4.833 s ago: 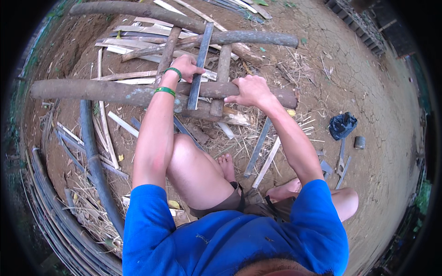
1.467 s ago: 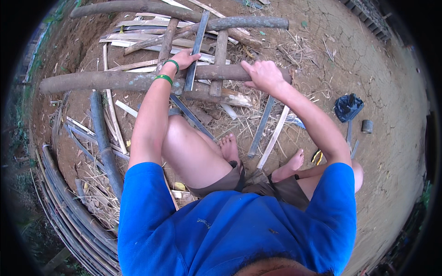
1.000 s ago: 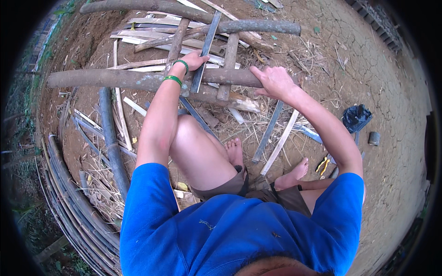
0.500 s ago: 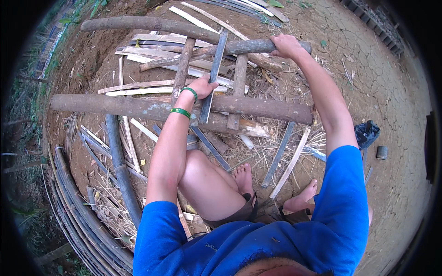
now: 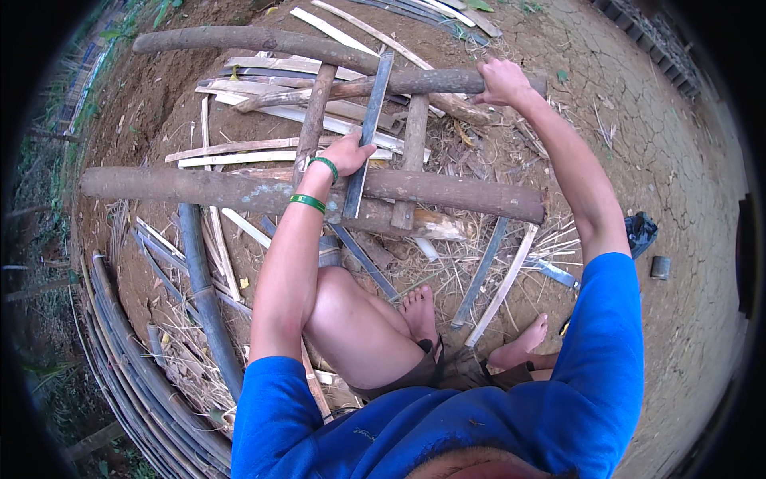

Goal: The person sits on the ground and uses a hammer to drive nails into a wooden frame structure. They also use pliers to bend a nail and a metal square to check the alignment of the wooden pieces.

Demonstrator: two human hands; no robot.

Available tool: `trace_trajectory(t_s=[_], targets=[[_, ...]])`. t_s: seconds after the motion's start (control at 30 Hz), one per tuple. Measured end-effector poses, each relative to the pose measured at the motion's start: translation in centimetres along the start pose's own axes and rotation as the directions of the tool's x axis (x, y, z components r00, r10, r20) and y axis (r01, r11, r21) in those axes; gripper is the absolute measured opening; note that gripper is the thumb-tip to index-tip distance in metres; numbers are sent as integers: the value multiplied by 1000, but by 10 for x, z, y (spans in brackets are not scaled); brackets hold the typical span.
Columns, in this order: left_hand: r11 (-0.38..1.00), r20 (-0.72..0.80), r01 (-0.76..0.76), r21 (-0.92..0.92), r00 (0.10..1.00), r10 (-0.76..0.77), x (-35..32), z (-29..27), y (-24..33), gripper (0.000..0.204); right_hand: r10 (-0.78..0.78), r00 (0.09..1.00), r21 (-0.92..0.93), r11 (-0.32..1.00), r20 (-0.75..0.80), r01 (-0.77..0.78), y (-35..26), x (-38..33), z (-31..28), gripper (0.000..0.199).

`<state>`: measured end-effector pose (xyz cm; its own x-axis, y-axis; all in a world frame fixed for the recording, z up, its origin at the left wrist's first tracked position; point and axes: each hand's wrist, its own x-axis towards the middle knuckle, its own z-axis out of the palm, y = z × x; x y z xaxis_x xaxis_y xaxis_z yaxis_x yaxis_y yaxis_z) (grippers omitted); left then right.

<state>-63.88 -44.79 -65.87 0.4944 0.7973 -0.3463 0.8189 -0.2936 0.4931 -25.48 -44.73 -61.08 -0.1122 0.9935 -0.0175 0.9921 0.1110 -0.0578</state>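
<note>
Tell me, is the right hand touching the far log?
Touching. The head view shows the right hand with its fingers wrapped over the far log, with no gap between them.

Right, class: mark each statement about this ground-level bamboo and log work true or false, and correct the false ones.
1. The right hand grips the far log. True.
2. The left hand is on a grey bamboo slat. True.
3. The left wrist is bare. False: it wears green bands.
4. The person wears a red shirt. False: the shirt is blue.
5. The feet are bare. True.
</note>
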Motion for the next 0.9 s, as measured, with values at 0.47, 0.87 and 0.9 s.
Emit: trace_trajectory(t_s=[0.47,0.87,0.9], targets=[[992,59,83,-100,995,-78,-4,-9,17,64,-40,998,17,999,-56,41,3,-14,-1,63],[989,58,133,-58,990,-129,-7,-10,19,64,-71,997,76,995,38,68,7,-7,4,57],[990,44,119,-70,992,-117,-8,-7,23,65,-60,998,75,995,-1,60,9,-13,10,56]])
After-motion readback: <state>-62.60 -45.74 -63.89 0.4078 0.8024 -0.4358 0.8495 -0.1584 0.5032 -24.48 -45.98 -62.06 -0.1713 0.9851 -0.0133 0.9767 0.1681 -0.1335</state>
